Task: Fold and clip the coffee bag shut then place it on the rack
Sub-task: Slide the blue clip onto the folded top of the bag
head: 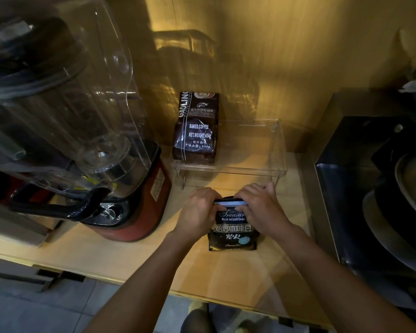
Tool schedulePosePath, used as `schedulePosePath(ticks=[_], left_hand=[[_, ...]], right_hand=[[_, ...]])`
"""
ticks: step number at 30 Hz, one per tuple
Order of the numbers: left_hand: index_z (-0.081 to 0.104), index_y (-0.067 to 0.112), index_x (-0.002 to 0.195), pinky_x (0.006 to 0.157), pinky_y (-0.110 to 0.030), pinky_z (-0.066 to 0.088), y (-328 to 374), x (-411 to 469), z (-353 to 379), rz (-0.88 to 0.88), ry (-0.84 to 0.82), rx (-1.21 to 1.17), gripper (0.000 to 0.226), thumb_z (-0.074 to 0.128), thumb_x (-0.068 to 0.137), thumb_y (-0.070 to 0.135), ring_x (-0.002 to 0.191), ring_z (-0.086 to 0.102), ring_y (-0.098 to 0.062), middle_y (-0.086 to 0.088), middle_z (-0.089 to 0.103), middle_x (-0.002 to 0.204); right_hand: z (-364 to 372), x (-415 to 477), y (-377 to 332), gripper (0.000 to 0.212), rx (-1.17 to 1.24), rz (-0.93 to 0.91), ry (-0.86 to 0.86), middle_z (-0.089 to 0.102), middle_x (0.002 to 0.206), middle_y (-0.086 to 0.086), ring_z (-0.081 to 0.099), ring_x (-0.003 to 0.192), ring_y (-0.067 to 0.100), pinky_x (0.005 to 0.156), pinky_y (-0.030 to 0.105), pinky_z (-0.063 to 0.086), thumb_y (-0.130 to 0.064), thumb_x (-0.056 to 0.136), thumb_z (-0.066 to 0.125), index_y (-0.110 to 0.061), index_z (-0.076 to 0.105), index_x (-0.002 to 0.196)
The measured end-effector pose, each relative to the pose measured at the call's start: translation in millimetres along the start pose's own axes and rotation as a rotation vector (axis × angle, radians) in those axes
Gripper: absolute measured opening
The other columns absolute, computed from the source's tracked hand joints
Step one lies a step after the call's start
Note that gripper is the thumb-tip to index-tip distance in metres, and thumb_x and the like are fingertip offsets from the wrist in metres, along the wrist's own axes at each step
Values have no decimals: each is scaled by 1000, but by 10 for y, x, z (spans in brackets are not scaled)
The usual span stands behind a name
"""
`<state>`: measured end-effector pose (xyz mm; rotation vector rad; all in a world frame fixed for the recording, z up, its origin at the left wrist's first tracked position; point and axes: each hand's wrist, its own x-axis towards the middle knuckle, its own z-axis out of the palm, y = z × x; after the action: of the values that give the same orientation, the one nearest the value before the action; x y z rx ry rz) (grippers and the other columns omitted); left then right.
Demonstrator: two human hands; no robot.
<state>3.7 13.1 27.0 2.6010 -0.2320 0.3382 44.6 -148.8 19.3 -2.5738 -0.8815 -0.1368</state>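
Observation:
A black coffee bag [233, 233] labelled Blue Mountain stands upright on the wooden counter, just in front of the clear acrylic rack [277, 150]. My left hand [198, 212] grips the bag's top left corner and my right hand [261, 209] grips the top right. Between them the top edge is folded over, showing a pale strip [228, 203]. I cannot tell whether that strip is a clip or the bag's own fold. A brown Gaoling coffee bag [197, 128] stands on the left side of the rack.
A red-based blender with a clear sound cover [82, 131] stands at the left, close to the rack. A dark machine [370, 188] fills the right side. The counter's front edge [130, 282] runs below my forearms, with floor tiles beyond.

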Motion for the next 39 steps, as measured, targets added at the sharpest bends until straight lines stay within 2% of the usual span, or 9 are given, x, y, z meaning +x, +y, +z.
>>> schedulePosePath(ticks=[8,10,14,17,23,26,30,34,39], left_hand=[[62,7,93,73,-31,42,-66,-97,-9,-11,-22,-66,15,64,82,17,81,58,-23,-11,66,89],[61,9,94,72,-32,45,-131,-130,-48,-64,-14,-99,18,66,80,18,83,57,-21,-9,65,91],[63,8,90,65,-19,38,-190,-181,-77,-123,37,-154,14,67,79,15,80,57,-18,-7,65,88],[63,7,88,68,-28,45,-180,-177,-68,-158,41,-184,13,67,78,15,80,57,-19,-9,65,88],[62,6,88,61,-16,38,-142,-169,-40,-129,23,-196,14,68,78,14,75,54,-16,-8,62,84],[62,5,87,60,-19,36,-140,-179,-24,-127,34,-203,14,68,78,13,72,52,-15,-11,62,82],[61,3,86,80,-28,39,-140,-221,2,-142,39,-217,13,67,79,14,73,56,-21,-14,64,82],[60,1,83,99,-18,27,-107,-244,30,-177,73,-198,11,64,81,10,72,57,-25,-17,65,78],[60,-4,79,108,-25,20,-43,-287,87,-225,140,-214,5,63,81,0,66,57,-29,-20,64,72]], right_hand=[[66,7,-154,13,-44,-45,35,66,78,7,58,77,26,75,34,19,-7,70,70,-9,62,80],[73,-3,-146,13,-26,-22,51,67,80,8,57,78,26,77,35,21,-11,72,70,-8,63,82],[41,12,-124,16,12,9,-13,64,94,8,52,91,23,85,34,30,-16,81,63,-8,61,95],[14,48,-137,21,34,10,-71,60,100,5,47,95,19,85,32,34,-18,82,61,-11,58,101],[54,103,-228,17,1,-79,-111,58,96,5,47,94,21,84,35,33,-20,83,59,-12,57,98],[107,134,-299,12,-4,-96,-100,58,91,7,47,89,22,76,32,33,-16,82,59,-9,57,92],[136,116,-321,10,16,-71,-66,58,87,8,48,85,22,70,28,31,-11,79,63,-8,58,86],[150,122,-347,9,6,-55,-64,58,84,8,48,82,21,67,27,30,-10,77,63,-8,57,83],[174,111,-374,7,17,-24,-42,58,81,10,49,79,24,64,29,30,-5,75,63,-5,57,78]])
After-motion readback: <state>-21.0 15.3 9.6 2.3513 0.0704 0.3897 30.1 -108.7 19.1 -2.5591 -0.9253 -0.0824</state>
